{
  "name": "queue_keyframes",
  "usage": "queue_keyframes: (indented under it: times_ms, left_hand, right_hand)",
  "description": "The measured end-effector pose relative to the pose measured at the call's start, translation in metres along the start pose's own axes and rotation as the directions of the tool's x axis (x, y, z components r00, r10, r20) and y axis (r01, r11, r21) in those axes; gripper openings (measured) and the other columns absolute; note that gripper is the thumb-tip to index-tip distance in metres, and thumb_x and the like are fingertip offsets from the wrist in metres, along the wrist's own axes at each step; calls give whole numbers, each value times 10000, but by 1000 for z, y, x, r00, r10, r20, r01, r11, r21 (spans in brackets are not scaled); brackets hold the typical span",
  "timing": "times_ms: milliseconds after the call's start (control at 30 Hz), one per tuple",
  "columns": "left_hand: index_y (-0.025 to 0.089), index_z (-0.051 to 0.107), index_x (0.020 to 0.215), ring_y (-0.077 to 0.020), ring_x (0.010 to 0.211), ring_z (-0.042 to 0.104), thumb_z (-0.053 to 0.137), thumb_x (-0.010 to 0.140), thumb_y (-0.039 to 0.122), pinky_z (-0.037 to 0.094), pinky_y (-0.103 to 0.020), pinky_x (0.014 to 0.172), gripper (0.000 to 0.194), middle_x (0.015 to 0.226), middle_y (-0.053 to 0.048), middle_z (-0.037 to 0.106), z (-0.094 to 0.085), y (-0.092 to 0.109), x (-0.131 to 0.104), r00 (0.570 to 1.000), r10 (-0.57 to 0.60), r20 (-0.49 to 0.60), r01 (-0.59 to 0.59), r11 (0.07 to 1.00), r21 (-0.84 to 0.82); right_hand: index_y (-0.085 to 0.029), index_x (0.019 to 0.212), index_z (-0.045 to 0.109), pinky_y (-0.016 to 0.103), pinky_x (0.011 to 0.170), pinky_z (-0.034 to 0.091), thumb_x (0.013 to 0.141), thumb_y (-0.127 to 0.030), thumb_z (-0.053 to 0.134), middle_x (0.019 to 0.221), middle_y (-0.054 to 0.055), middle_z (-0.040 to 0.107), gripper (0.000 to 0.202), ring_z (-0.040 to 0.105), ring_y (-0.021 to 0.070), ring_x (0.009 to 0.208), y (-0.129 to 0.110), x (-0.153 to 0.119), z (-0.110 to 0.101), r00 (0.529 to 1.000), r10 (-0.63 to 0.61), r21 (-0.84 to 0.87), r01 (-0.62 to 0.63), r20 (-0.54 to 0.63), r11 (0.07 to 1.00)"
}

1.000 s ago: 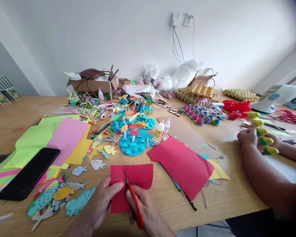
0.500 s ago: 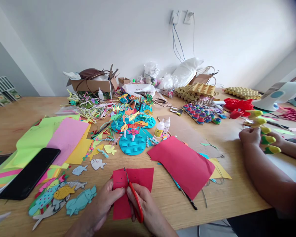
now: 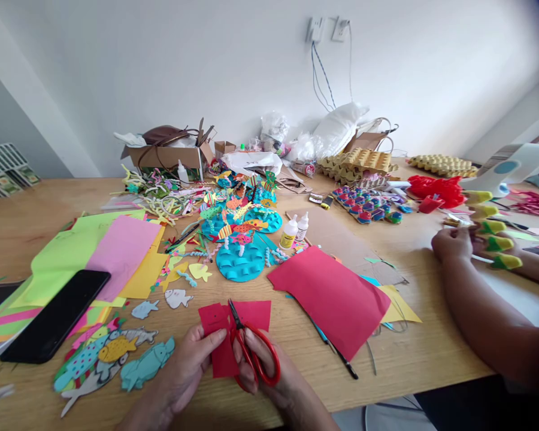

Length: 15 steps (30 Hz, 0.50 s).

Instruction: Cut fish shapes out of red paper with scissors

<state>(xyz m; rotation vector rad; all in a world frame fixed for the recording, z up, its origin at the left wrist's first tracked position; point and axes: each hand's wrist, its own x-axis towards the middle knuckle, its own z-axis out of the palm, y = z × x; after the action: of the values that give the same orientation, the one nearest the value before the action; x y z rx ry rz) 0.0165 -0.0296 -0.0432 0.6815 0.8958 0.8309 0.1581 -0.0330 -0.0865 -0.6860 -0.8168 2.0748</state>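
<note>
My left hand [image 3: 193, 359] pinches a small sheet of red paper [image 3: 221, 359] between thumb and fingers. Faint pencil marks show near its top left. Red-handled scissors [image 3: 269, 354] are in my right hand [image 3: 269, 377], fingers through the loops. Their blades point away from me, at a slit running down from the paper's top edge. Left of my hands lie a white fish cutout [image 3: 178, 298] and a teal fish cutout [image 3: 148, 363]. A larger red sheet [image 3: 335, 302] rests to the right.
A black phone [image 3: 56, 314] lies over coloured paper sheets [image 3: 67, 245]. Blue discs with paper fish [image 3: 240, 260] and glue bottles [image 3: 289, 232] stand mid-table. At right, another person's hand [image 3: 453, 242] holds a yellow-green egg-carton strip [image 3: 494, 242].
The scissors' handles have spread apart, and the red paper now has a visible slit from its top edge. It has shifted slightly left. The other person's carton strip has moved right.
</note>
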Motion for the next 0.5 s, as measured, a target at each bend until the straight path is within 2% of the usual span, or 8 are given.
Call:
queue_keyframes:
  times_ms: [133, 233, 300, 333, 400, 433, 467, 500]
  left_hand:
    - [134, 722, 893, -281, 650, 704, 722, 684, 360, 530, -361, 633, 309, 672, -76, 760, 1, -3, 5, 1000, 7, -21, -6, 1000, 23]
    - [136, 729, 883, -265, 661, 708, 742, 674, 300, 534, -346, 647, 266, 709, -67, 770, -2, -3, 8, 996, 73, -57, -72, 997, 9]
    - [145, 730, 893, -254, 715, 712, 750, 670, 260, 535, -329, 679, 251, 743, -57, 776, -6, -1, 10, 989, 106, -105, -109, 994, -19]
    - [150, 730, 904, -250, 748, 712, 748, 674, 248, 536, -323, 694, 250, 760, -54, 778, -9, 1, 9, 987, 107, -124, -113, 993, -38]
    - [162, 730, 920, -246, 806, 708, 743, 684, 235, 538, -316, 718, 247, 786, -50, 780, -12, 5, 8, 984, 103, -145, -114, 991, -70]
    - [167, 731, 920, -244, 830, 705, 742, 686, 230, 539, -313, 726, 244, 798, -50, 781, -13, 7, 7, 983, 105, -150, -118, 990, -77]
    - [172, 733, 919, -243, 847, 702, 744, 684, 227, 540, -310, 730, 241, 808, -48, 782, -14, 8, 6, 982, 110, -153, -123, 989, -79]
    - [177, 734, 919, -241, 860, 700, 745, 683, 226, 541, -307, 734, 241, 818, -46, 782, -13, 8, 5, 981, 117, -154, -130, 988, -77]
  right_hand:
    - [-155, 652, 550, 199, 344, 258, 773, -603, 533, 395, -65, 428, 464, 330, 63, 307, -3, 0, 5, 999, -38, -99, 38, 0, 994]
    - [-165, 601, 513, 200, 354, 256, 712, -604, 598, 402, -64, 419, 461, 336, 62, 327, -9, -5, 6, 997, -79, -156, 82, 25, 984]
    - [-174, 577, 477, 198, 369, 252, 665, -568, 666, 407, -67, 417, 446, 345, 61, 348, -17, -10, 2, 992, -122, -205, 114, -27, 972]
    - [-177, 596, 471, 196, 379, 251, 669, -549, 673, 415, -71, 418, 430, 345, 63, 361, -23, -13, -1, 980, -168, -262, 136, -104, 956]
    - [-175, 662, 496, 193, 400, 254, 669, -499, 695, 468, -67, 446, 381, 369, 74, 404, -36, -18, -9, 914, -258, -428, 108, -312, 897]
    - [-173, 664, 502, 196, 422, 278, 660, -478, 708, 516, -53, 472, 368, 394, 82, 443, -41, -20, -14, 857, -329, -513, 89, -398, 854]
    - [-166, 664, 519, 200, 455, 305, 644, -451, 731, 552, -41, 485, 355, 420, 93, 492, -46, -21, -17, 792, -417, -597, 84, -446, 798]
    - [-160, 692, 544, 206, 485, 327, 638, -432, 741, 598, -25, 511, 340, 443, 106, 538, -49, -22, -21, 755, -459, -641, 67, -468, 765]
